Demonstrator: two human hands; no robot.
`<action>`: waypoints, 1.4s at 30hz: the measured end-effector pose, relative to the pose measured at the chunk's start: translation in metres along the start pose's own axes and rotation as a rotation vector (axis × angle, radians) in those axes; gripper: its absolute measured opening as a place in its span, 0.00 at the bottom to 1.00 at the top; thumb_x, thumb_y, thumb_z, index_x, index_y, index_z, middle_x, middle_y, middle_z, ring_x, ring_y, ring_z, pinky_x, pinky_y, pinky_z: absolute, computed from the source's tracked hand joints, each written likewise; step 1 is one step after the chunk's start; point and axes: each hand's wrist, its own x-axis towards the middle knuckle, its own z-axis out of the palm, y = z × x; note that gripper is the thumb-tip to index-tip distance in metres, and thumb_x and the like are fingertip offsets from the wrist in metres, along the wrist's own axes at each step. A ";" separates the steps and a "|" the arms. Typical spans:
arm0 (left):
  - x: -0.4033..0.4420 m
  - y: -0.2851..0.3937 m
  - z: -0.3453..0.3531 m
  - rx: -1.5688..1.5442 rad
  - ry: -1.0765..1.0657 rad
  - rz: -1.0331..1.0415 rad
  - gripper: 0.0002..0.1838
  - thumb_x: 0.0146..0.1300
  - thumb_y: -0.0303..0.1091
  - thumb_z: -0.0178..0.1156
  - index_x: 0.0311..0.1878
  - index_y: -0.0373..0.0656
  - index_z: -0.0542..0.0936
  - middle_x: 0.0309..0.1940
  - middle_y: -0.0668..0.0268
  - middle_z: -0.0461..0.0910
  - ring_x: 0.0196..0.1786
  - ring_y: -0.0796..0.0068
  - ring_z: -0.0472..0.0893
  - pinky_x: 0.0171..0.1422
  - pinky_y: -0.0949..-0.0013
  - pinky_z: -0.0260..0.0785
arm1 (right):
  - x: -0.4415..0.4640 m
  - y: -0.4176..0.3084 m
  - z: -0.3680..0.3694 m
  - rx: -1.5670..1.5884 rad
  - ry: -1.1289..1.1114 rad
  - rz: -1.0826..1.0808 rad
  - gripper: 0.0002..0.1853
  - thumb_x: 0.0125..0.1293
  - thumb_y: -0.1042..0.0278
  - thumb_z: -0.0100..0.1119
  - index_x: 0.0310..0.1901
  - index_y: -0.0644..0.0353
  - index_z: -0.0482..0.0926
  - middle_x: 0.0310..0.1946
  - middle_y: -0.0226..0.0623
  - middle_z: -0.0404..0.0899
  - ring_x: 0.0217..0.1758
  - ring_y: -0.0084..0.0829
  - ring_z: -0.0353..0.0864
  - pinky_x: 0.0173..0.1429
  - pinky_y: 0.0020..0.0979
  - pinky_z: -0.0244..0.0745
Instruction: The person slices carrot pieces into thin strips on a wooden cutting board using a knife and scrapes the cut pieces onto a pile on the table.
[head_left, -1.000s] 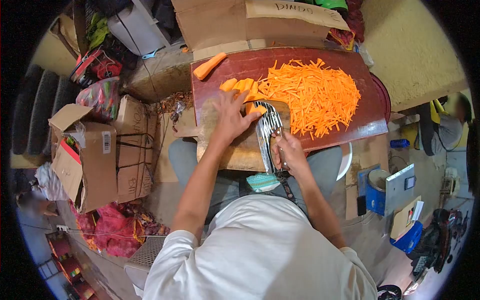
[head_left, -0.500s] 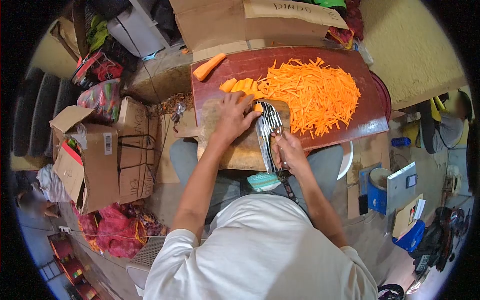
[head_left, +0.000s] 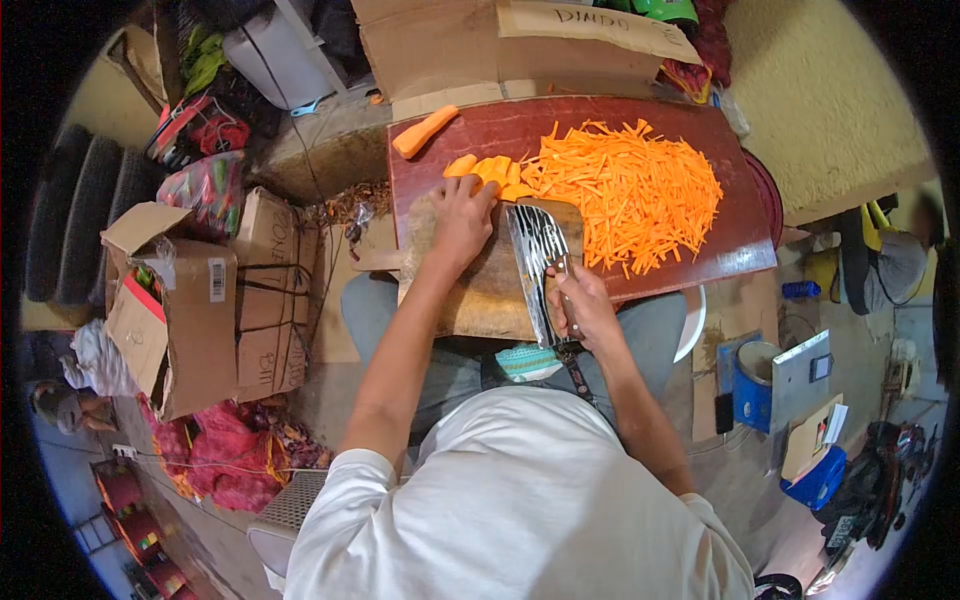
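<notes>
A broad-bladed knife [head_left: 533, 262] lies over the wooden chopping board [head_left: 470, 295], its handle wrapped by the fingers of my right hand [head_left: 585, 305]. My left hand [head_left: 464, 222] rests at the board's upper left, fingertips bent against the row of carrot slices [head_left: 485, 168]; whether it grips a slice is hidden. A large heap of carrot strips [head_left: 640, 195] covers the right of the red table [head_left: 745, 240]. One peeled carrot [head_left: 426, 132] lies at the table's upper left corner.
Cardboard boxes [head_left: 185, 320] stand to the left, and an open carton [head_left: 430, 50] is behind the table. Red net sacks [head_left: 230, 455] lie at lower left. A blue bucket [head_left: 752, 385] stands at right. People are partly visible at both far edges.
My left hand has moved up and left, away from the blade. The orange piece beside the blade earlier no longer shows there. My right hand keeps its hold on the knife.
</notes>
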 end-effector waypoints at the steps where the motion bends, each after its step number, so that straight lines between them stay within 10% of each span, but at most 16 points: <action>1: -0.001 0.000 -0.002 0.009 -0.021 0.008 0.15 0.68 0.35 0.71 0.58 0.50 0.87 0.52 0.60 0.81 0.61 0.54 0.78 0.65 0.43 0.63 | 0.000 0.000 0.000 0.002 -0.001 -0.004 0.19 0.85 0.55 0.59 0.65 0.60 0.77 0.28 0.27 0.78 0.18 0.17 0.73 0.18 0.25 0.69; 15: -0.090 0.097 -0.062 -0.176 -0.125 -0.023 0.19 0.66 0.36 0.74 0.57 0.39 0.85 0.47 0.57 0.81 0.52 0.52 0.78 0.59 0.48 0.63 | -0.034 -0.003 -0.009 -0.203 -0.014 -0.006 0.11 0.85 0.59 0.57 0.52 0.57 0.79 0.26 0.23 0.75 0.20 0.15 0.72 0.21 0.23 0.65; 42: -0.101 0.075 -0.066 -0.361 -0.092 -0.041 0.18 0.63 0.27 0.75 0.56 0.39 0.86 0.48 0.55 0.82 0.50 0.50 0.79 0.56 0.50 0.68 | -0.048 -0.025 0.002 -0.502 -0.067 -0.126 0.18 0.85 0.62 0.60 0.66 0.66 0.81 0.30 0.22 0.73 0.23 0.13 0.71 0.26 0.22 0.67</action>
